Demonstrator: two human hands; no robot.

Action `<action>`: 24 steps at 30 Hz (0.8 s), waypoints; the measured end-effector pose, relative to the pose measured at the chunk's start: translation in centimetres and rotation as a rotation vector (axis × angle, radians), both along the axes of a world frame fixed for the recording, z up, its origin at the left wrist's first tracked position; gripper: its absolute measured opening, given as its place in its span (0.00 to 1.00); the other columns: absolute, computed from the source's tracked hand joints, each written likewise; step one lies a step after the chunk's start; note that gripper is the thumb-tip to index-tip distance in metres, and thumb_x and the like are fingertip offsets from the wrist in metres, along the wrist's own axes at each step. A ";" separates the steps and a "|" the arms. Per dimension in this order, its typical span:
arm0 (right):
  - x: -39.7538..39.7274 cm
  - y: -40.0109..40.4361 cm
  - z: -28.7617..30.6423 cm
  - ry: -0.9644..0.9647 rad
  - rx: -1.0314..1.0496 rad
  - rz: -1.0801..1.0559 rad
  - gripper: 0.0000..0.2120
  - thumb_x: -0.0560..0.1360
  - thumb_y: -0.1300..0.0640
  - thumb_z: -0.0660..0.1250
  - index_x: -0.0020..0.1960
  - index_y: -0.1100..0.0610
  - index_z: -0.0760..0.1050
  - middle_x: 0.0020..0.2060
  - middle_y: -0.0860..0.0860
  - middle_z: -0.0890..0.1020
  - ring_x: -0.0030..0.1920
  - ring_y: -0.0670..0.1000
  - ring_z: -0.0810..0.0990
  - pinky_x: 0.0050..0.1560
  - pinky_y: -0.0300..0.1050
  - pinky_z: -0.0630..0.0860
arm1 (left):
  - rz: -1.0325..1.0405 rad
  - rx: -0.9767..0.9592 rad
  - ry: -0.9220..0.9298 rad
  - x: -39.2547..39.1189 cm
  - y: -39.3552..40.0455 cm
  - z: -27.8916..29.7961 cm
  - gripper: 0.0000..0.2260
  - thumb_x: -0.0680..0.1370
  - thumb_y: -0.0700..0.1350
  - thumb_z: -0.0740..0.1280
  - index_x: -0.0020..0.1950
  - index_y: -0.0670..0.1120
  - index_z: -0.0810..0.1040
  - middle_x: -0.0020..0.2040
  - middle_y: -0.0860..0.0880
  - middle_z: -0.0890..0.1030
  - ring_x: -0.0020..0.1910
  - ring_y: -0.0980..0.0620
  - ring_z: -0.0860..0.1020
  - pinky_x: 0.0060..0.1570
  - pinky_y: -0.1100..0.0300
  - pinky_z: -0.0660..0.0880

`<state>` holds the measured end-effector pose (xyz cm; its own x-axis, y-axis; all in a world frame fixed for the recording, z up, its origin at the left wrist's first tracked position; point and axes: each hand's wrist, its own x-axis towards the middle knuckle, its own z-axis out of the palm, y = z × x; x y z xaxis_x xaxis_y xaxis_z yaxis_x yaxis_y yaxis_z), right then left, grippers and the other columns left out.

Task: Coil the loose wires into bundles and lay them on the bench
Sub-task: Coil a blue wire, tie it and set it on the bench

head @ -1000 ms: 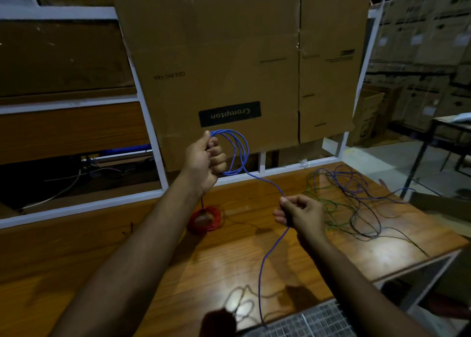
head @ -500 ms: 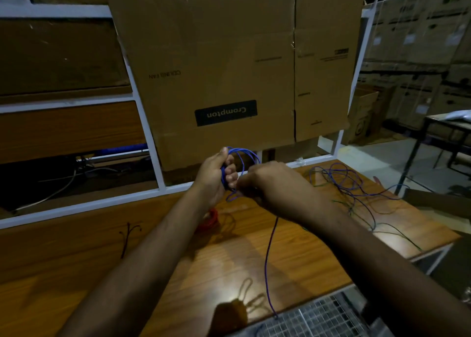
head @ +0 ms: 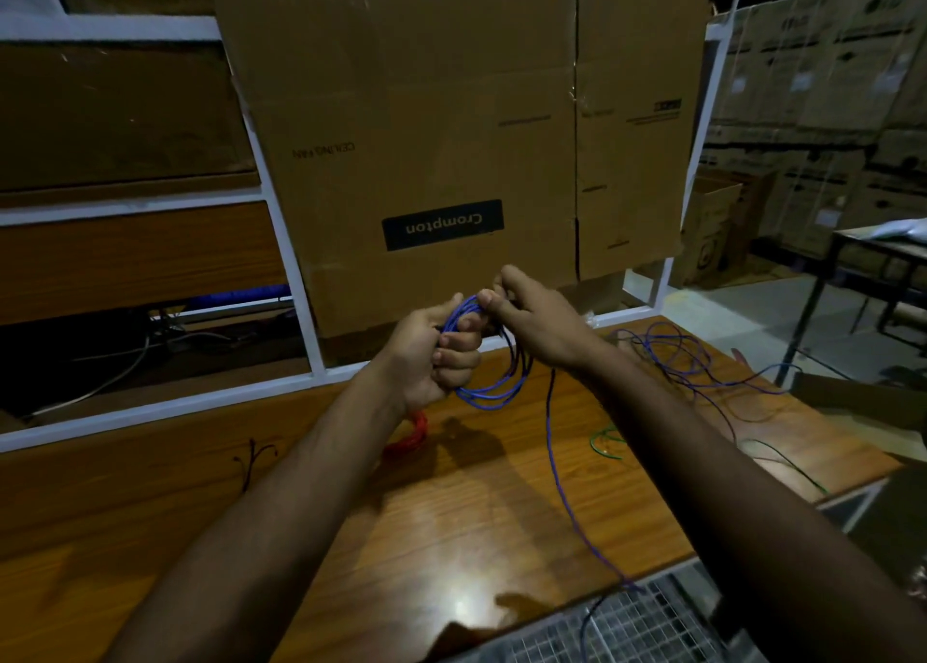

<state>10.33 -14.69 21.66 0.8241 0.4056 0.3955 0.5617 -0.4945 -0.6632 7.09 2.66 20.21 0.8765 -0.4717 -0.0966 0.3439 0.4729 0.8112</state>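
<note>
My left hand (head: pixel 435 356) grips a coil of blue wire (head: pixel 494 386) above the wooden bench (head: pixel 451 512); its loops hang below my fingers. My right hand (head: pixel 536 321) pinches the same wire at the top of the coil, right against the left hand. The wire's free tail (head: pixel 562 487) drops from the hands and runs over the bench's front edge. A finished red coil (head: pixel 409 436) lies on the bench, partly hidden by my left wrist. Loose blue, green and dark wires (head: pixel 687 366) lie tangled at the bench's right end.
A large cardboard sheet (head: pixel 451 135) hangs on the white frame (head: pixel 281 221) behind the bench. A metal grille (head: pixel 627 627) sits below the front edge. A small dark wire scrap (head: pixel 253 459) lies at left. Stacked boxes (head: pixel 827 85) and a table stand at far right.
My right hand has come up from the bench to meet the left hand, laying another loop on the blue coil. The coil hangs lower and fuller; the tail has shortened.
</note>
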 end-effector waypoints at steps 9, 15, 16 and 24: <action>-0.3 -1.2 -1.4 0.360 0.278 0.121 0.20 0.81 0.43 0.62 0.55 0.60 0.78 0.33 0.50 0.78 0.28 0.45 0.68 0.27 0.39 0.63 | 0.267 0.323 -0.207 -0.2 -0.8 -0.6 0.17 0.85 0.53 0.53 0.39 0.47 0.66 0.27 0.54 0.60 0.22 0.58 0.55 0.23 0.64 0.50; -0.6 -5.1 -6.5 0.767 0.582 0.353 0.15 0.77 0.54 0.67 0.62 0.56 0.76 0.56 0.53 0.81 0.27 0.44 0.61 0.30 0.38 0.63 | 0.302 0.323 -0.262 0.5 -1.0 -0.2 0.17 0.86 0.49 0.53 0.37 0.47 0.64 0.26 0.54 0.58 0.21 0.59 0.55 0.23 0.68 0.51; -0.4 -5.3 -7.5 0.804 0.614 0.371 0.16 0.75 0.58 0.67 0.62 0.57 0.76 0.57 0.56 0.80 0.27 0.44 0.63 0.31 0.39 0.65 | 0.309 0.309 -0.264 0.5 -0.8 -0.1 0.17 0.86 0.49 0.53 0.37 0.47 0.64 0.26 0.54 0.58 0.21 0.59 0.54 0.23 0.69 0.51; -3.0 -8.6 -12.5 0.842 0.332 0.129 0.13 0.80 0.50 0.65 0.53 0.61 0.77 0.39 0.57 0.82 0.32 0.50 0.77 0.39 0.48 0.77 | 0.382 0.191 -0.254 1.7 0.4 1.0 0.18 0.86 0.49 0.52 0.37 0.48 0.63 0.25 0.54 0.58 0.20 0.59 0.54 0.24 0.66 0.49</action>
